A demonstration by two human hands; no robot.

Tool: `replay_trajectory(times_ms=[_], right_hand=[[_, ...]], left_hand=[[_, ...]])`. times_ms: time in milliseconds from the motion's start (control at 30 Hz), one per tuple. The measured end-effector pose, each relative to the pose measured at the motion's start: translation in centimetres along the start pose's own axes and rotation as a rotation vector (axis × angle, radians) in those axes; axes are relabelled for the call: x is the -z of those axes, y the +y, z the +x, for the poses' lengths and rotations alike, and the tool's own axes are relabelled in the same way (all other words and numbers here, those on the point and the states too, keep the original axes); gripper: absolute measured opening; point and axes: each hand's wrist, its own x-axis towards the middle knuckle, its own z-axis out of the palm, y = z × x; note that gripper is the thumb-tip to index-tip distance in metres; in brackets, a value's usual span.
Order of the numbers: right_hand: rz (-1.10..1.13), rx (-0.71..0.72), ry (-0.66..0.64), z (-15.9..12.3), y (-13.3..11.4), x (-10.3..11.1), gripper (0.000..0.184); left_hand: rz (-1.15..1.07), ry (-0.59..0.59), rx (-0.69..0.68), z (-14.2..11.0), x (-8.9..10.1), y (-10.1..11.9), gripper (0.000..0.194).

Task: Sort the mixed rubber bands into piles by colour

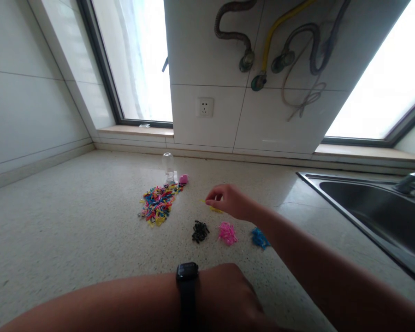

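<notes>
My right hand hovers over a small yellow pile of rubber bands, thumb and forefinger pinched together. A thin yellow band shows at its fingertips. My left hand, with a dark watch on the wrist, rests low in front; its fingers are hidden. Between the hands lie a black pile of bands, a pink pile and a blue pile, which the right forearm partly borders. To the left spreads a larger heap of mixed-colour bands.
Behind the mixed heap stands a clear bottle, with a pink round object beside it. A steel sink is set into the speckled countertop at right. Hoses and a socket are on the tiled wall.
</notes>
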Motion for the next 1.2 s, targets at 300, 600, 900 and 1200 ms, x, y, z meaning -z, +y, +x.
replay_trajectory(times_ms=[300, 600, 900, 1200], right_hand=[[0.457, -0.254, 0.227, -4.7, 4.8, 2.3, 0.029], [0.484, -0.197, 0.276, -4.8, 3.7, 3.0, 0.022], [0.569, -0.108, 0.313, -5.1, 1.9, 3.3, 0.024], [0.338, -0.149, 0.466, -4.2, 4.2, 1.8, 0.029]], left_hand=[[0.007, -0.025, -0.008, -0.2, -0.5, -0.2, 0.011], [-0.012, -0.015, -0.006, -0.1, -0.3, -0.1, 0.018], [-0.007, 0.018, -0.015, 0.0, -0.2, 0.0, 0.023], [0.003, 0.035, -0.005, 0.0, -0.1, 0.2, 0.023]])
